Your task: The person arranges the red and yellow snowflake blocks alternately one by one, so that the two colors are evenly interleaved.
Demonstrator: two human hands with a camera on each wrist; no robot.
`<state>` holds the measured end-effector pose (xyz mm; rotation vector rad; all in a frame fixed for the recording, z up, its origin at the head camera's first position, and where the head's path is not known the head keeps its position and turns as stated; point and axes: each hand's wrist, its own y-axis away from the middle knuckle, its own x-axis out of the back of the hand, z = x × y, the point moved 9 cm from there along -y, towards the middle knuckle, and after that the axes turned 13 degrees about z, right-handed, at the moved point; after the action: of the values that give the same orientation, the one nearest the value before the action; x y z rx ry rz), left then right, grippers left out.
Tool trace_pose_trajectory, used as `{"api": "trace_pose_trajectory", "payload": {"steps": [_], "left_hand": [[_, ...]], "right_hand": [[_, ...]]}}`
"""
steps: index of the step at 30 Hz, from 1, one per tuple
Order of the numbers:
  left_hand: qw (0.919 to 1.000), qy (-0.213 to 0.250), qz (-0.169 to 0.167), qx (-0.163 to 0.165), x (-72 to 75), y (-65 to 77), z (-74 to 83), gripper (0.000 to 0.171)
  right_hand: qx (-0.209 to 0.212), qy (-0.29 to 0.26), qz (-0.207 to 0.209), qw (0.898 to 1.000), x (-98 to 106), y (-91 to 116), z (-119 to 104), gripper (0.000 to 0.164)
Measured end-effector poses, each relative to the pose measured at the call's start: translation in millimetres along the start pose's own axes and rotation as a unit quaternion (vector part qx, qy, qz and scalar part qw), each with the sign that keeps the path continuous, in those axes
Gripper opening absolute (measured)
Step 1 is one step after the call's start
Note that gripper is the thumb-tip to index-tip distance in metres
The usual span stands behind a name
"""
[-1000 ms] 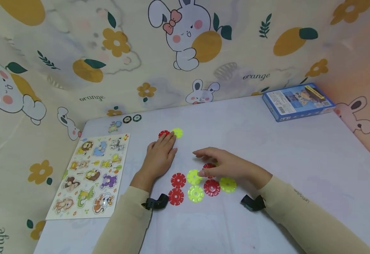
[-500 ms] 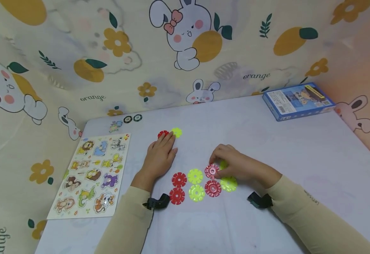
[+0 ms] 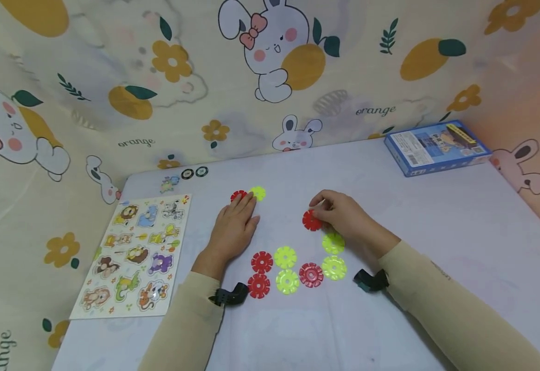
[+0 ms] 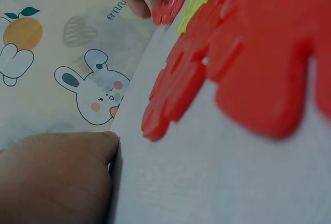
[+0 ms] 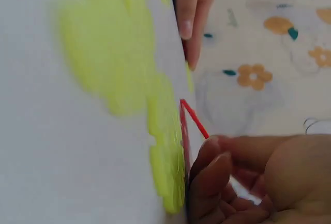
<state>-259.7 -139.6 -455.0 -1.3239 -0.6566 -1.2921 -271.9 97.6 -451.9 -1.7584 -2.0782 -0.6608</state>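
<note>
My right hand (image 3: 341, 214) pinches a red notched plastic disc (image 3: 310, 220), a snowflake-style building disc. In the right wrist view the disc (image 5: 196, 119) appears edge-on, tilted, one edge low by the table. My left hand (image 3: 233, 226) lies with fingers extended, fingertips over a red disc (image 3: 237, 195) and beside a yellow-green disc (image 3: 258, 193); it partly hides the red one. Nearer me, several discs lie flat: two red at the left, one of them a red disc (image 3: 262, 262), then yellow-green ones (image 3: 285, 257), a red one (image 3: 311, 275), and two yellow-green at the right.
On the left lies an animal picture board (image 3: 131, 257). Behind it are a small animal piece (image 3: 169, 184) and two dark-rimmed round tokens (image 3: 194, 172). A blue box (image 3: 437, 148) stands at the back right, near the patterned backdrop (image 3: 172, 123).
The right hand has reached the upper red disc, pinched it and carried it away from me, leaving a gap in the group. The left hand has stayed in place.
</note>
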Motion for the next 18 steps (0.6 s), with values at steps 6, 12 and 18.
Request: {"api": "trace_pose_trajectory", "payload": {"steps": [6, 12, 18], "left_hand": [[1.0000, 0.007, -0.002, 0.000, -0.7, 0.4, -0.4, 0.060], [1.0000, -0.002, 0.000, 0.001, -2.1, 0.9, -2.4, 0.061], [1.0000, -0.001, 0.002, 0.001, -1.7, 0.0, -2.0, 0.061]], "right_hand": [[-0.063, -0.102, 0.014, 0.993, -3, -29, 2, 0.025], [0.003, -0.039, -0.007, 0.999, -11, -33, -16, 0.044], [0.129, 0.203, -0.055, 0.969, -31, -23, -36, 0.067]]}}
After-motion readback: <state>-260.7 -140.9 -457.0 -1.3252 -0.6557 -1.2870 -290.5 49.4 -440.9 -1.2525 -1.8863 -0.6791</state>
